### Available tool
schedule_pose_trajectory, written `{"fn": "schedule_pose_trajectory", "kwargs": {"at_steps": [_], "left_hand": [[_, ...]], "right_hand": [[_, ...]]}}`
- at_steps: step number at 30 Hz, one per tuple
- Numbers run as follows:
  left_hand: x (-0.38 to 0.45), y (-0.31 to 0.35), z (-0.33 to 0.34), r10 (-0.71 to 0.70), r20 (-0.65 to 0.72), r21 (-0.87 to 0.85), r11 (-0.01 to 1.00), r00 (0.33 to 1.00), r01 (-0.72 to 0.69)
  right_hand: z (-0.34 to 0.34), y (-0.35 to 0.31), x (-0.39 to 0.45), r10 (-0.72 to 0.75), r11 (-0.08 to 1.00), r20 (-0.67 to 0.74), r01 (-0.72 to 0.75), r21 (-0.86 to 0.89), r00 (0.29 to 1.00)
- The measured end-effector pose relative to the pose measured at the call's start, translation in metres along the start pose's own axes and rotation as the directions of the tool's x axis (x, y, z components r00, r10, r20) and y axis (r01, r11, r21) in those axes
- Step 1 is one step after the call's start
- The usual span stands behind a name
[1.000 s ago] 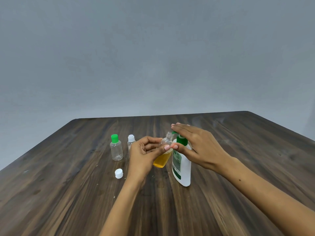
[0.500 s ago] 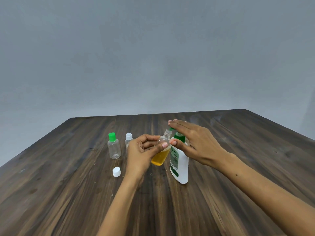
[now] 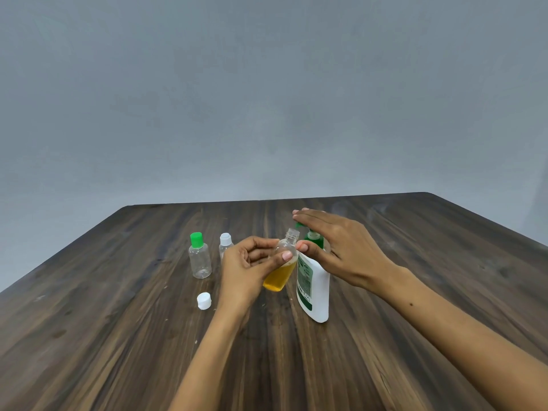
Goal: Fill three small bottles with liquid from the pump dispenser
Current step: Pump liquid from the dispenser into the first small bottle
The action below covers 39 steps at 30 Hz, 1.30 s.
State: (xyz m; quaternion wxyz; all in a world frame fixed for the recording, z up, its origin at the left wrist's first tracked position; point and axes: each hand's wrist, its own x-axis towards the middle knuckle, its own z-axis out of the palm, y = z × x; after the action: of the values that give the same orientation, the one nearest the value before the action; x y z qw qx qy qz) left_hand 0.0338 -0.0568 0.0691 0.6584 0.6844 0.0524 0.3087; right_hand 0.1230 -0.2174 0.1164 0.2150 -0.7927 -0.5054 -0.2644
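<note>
1. The left hand (image 3: 249, 269) grasps a tilted, uncapped small bottle (image 3: 281, 264), about half full of yellow liquid.
2. The right hand (image 3: 344, 247) lies flat, fingers straight, on the white pump dispenser (image 3: 314, 286).
3. Far left stand a green-capped bottle (image 3: 200, 259) and a white-capped bottle (image 3: 225, 246), both clear; a loose white cap (image 3: 204, 301) lies nearer.

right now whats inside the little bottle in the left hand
Yellow liquid fills roughly the lower half of the bottle; the upper part looks clear and its mouth is uncapped. The left hand covers part of its side, so the exact level is unclear.

Two capped bottles (image 3: 200, 259) left of held bottle (image 3: 280, 266), pump dispenser (image 3: 313, 287) right, loose cap (image 3: 204, 301) nearer, all on table (image 3: 118, 336)
</note>
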Motion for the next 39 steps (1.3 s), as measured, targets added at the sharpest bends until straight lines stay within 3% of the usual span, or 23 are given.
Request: {"fn": "schedule_pose_trajectory", "kwargs": {"at_steps": [39], "left_hand": [[0.0005,0.0046,0.0031,-0.003,-0.006,-0.012,1.000,1.000,0.003]], "right_hand": [[0.0034,0.0048,-0.0042,0.002,1.000,0.046,-0.002,0.012,0.999]]}}
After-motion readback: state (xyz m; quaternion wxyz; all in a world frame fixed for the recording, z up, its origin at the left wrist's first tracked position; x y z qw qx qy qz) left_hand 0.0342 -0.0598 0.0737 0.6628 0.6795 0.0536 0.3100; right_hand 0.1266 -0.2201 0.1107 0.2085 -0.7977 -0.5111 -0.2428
